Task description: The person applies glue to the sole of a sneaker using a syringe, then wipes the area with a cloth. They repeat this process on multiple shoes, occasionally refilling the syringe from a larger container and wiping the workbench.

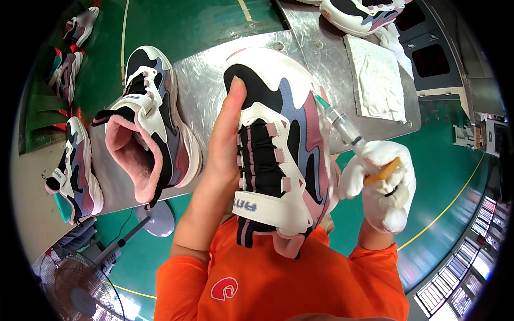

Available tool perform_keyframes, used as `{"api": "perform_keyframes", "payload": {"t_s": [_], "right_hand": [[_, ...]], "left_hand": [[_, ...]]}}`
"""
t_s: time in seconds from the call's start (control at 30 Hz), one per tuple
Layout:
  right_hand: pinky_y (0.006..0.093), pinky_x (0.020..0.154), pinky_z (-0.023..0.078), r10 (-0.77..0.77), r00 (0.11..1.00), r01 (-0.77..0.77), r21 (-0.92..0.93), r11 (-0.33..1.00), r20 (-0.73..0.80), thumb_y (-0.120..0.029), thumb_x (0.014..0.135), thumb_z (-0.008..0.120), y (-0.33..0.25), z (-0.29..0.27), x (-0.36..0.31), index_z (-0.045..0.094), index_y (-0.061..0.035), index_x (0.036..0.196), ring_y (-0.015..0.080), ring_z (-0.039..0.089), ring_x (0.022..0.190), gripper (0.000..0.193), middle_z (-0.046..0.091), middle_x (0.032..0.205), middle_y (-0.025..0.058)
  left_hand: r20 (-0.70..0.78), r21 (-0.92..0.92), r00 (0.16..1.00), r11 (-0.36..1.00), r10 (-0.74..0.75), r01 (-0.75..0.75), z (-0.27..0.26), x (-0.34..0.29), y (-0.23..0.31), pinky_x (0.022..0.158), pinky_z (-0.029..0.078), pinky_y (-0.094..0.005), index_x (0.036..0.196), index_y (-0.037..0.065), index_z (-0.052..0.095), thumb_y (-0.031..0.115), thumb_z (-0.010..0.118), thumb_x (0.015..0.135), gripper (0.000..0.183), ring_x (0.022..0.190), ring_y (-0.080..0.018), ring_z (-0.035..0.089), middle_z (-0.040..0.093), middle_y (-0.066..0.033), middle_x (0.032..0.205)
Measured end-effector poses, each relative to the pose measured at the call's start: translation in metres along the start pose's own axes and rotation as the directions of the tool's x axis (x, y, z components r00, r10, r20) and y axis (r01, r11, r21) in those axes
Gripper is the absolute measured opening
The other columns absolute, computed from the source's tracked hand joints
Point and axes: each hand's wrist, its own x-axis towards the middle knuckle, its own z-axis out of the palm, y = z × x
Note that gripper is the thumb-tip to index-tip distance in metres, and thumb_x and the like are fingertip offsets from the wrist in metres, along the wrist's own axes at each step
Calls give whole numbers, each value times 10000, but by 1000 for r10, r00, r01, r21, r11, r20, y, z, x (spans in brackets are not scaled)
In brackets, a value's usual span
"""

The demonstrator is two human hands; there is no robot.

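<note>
My left hand (225,144) grips a chunky sneaker (284,150), white with black, pink and blue panels, held up close with its toe pointing away and its tongue toward my chest. My right hand (383,187), in a white glove, holds a clear syringe (342,125) whose green tip touches the right side of the sneaker. An orange strip and a white rag sit in the same gloved hand.
A matching sneaker (147,123) with pink lining stands on the metal table (209,80) at left. Another (75,171) sits at the table's left end, one more (358,13) at the far edge. A white cloth pad (377,77) lies right. A fan (80,283) stands below.
</note>
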Motion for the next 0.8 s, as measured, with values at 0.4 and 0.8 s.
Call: {"api": "perform_keyframes", "payload": {"t_s": [0.4,0.8], "right_hand": [[298,503,470,26,988,-41,-102,994,-150,-395,548,887,-1,13,6,518,60,1118,226,575,573,817,595,736,161],[284,481,442,-12,992,-18,-228,974,-129,-479,609,861,-5,15,7,547,60,1046,202,564,568,762,584,744,150]], "left_hand": [[-22,61,1000,998,11,-9,-2,-2,1,453,493,-223,1110,132,604,583,499,924,499,572,-97,616,653,-12,785],[-41,95,999,996,-2,6,-2,-1,2,442,507,-236,1104,121,604,597,498,919,521,537,-110,612,649,-27,754]]}}
